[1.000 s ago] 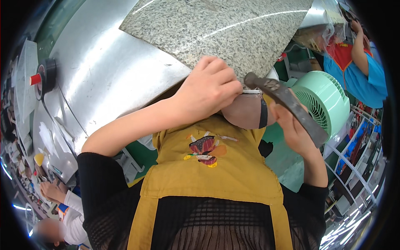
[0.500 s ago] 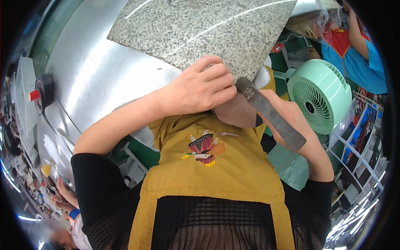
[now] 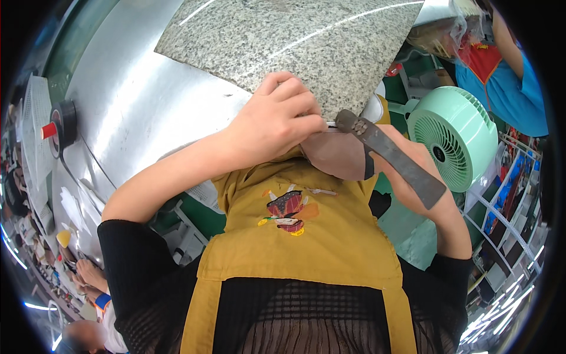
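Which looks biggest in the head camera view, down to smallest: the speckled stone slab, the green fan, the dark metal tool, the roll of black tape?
1. Speckled stone slab, by far the largest.
2. Green fan.
3. Dark metal tool in the right hand, long but narrow.
4. Roll of black tape, smallest, though it lies farther off near the bent rim.

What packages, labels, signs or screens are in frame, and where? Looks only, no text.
Clear plastic bag: top right past the granite slab, crinkled, brownish contents.
Picture patch: on the yellow apron, centre, small, red, orange and white.
Shelf packages: right edge past the green fan, blurred red and blue.
No screens or signs visible.
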`<state>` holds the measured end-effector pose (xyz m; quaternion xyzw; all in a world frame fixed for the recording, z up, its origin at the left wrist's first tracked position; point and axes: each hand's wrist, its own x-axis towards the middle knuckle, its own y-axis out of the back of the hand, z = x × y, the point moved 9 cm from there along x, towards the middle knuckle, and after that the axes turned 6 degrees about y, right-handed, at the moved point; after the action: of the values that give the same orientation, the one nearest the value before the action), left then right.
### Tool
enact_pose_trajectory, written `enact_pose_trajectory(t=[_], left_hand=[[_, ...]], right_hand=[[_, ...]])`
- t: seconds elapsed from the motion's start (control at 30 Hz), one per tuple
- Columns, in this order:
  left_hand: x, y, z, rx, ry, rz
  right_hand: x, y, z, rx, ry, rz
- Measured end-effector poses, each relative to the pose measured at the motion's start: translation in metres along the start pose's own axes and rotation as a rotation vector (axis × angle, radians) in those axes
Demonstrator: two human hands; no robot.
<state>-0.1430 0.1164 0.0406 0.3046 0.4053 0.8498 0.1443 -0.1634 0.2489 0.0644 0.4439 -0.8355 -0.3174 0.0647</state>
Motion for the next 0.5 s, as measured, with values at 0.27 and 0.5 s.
enact_pose_trajectory(t=[0.27, 0.5], left_hand=[[-0.004, 0.002, 0.013, 0.12, -0.124, 0.041], [-0.005, 0.004, 0.004, 0.054, 0.044, 0.04]], right_hand=[[0.003, -0.005, -0.012, -0.034, 0.053, -0.037], [0.005, -0.019, -0.01, -0.213, 0.037, -0.115]])
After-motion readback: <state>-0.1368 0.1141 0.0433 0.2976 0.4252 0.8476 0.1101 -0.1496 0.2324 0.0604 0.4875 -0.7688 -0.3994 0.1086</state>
